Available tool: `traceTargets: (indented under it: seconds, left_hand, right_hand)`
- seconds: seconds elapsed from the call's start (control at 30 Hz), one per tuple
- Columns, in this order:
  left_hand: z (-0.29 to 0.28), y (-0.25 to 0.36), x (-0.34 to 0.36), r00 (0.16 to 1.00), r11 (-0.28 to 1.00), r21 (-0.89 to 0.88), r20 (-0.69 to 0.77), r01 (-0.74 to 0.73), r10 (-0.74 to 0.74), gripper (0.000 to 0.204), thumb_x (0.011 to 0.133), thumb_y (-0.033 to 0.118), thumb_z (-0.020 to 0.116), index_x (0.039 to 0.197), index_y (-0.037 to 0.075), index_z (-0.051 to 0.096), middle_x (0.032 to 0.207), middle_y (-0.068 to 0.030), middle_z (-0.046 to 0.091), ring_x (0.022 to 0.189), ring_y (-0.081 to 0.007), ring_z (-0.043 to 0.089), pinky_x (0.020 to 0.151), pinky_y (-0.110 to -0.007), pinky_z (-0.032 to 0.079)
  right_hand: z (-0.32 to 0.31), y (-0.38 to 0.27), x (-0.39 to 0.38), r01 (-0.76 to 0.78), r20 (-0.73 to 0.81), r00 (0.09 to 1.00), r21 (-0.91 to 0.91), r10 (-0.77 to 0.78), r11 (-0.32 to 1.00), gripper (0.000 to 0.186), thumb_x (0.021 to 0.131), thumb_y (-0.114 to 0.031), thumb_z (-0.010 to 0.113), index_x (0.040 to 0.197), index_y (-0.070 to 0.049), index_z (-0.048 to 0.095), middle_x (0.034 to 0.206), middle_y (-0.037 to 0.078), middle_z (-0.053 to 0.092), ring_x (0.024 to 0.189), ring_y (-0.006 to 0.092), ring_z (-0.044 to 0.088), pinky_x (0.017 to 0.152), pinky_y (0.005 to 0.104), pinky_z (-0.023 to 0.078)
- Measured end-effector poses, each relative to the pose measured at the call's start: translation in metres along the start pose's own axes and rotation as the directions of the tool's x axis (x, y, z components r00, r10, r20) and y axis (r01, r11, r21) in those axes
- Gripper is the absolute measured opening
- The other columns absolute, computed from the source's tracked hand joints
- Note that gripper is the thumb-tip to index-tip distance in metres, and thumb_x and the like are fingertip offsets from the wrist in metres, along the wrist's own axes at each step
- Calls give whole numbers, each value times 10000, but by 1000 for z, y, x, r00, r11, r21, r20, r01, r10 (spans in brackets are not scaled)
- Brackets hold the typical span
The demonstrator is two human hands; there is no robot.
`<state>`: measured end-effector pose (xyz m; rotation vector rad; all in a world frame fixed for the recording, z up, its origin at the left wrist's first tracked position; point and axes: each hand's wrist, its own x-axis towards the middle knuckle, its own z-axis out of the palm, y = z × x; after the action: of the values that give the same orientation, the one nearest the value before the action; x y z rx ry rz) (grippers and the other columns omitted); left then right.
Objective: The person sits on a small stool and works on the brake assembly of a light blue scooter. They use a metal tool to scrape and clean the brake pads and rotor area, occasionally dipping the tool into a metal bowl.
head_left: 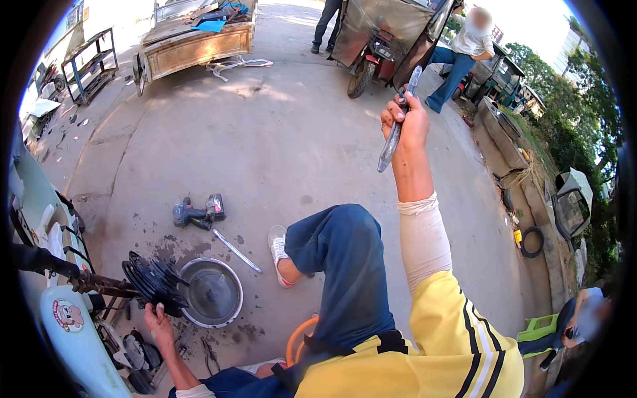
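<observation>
My right hand (406, 119) is raised out in front, its fingers wrapped round a metal tire lever (390, 147) that slants with one end up and the other down. Low on the left, my left hand (159, 322) has its fingers against the lower edge of a black wheel (151, 282); the far side of its grip is hidden. That wheel sits at the end of a dark, rusty fork on a light-blue scooter (73, 331). Beside the wheel stands a metal basin (212, 292) with water in it. A second metal lever (237, 251) lies on the ground near the basin.
A cordless power tool (199, 211) lies beyond the basin, and pliers (210, 357) lie nearer me. Wet patches mark the concrete. A cart (199, 53) and a covered three-wheeler (391, 40) stand farther off. Other people are at the back and right. A black tire (532, 243) lies at right.
</observation>
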<state>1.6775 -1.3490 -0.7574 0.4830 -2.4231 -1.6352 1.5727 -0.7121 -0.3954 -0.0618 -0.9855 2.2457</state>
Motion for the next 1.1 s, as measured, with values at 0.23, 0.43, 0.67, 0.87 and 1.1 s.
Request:
traceTargets:
  seconds: [0.23, 0.43, 0.67, 0.87, 1.1]
  left_hand:
    - [5, 4, -2, 999, 999, 28, 37, 16, -17, 261, 1036, 181, 609, 873, 63, 442, 708, 32, 382, 589, -68, 371, 524, -266, 340]
    - [-3, 6, 0, 1000, 993, 114, -30, 0, 3, 294, 1034, 196, 612, 862, 32, 438, 689, 18, 394, 584, -88, 375, 519, -288, 339]
    - [8, 29, -9, 1000, 992, 126, -26, 7, -3, 254, 993, 150, 621, 869, -7, 465, 681, -51, 453, 599, -178, 443, 548, -383, 374]
    - [-1, 42, -13, 991, 900, 426, -57, -89, 125, 195, 904, 85, 636, 855, -59, 513, 687, -230, 529, 639, -404, 499, 633, -483, 419]
    - [-10, 51, -24, 993, 919, 389, -62, -67, 99, 194, 891, 96, 656, 864, -76, 572, 767, -285, 606, 754, -497, 594, 699, -532, 461]
  right_hand:
    - [-59, 80, 37, -410, -181, 869, 255, 460, 876, 68, 1060, -111, 428, 1042, -93, 491, 735, -10, 459, 473, 75, 378, 456, 260, 285]
    - [-33, 193, -120, -690, -73, 721, 22, 690, 723, 130, 1056, -147, 475, 1177, -128, 521, 769, 15, 484, 488, 89, 394, 450, 281, 330]
    - [-47, 246, -279, -909, -36, 389, -180, 920, 377, 102, 1049, -159, 472, 972, -93, 463, 734, 34, 492, 478, 111, 431, 430, 308, 357]
    - [-59, 268, -333, -906, -28, 365, -241, 931, 348, 111, 1028, -152, 525, 982, -63, 478, 726, 54, 494, 460, 130, 443, 413, 325, 357]
    - [-48, 269, -344, -887, -23, 370, -308, 929, 345, 100, 1042, -153, 524, 1016, -64, 487, 683, 48, 492, 450, 124, 443, 406, 320, 354]
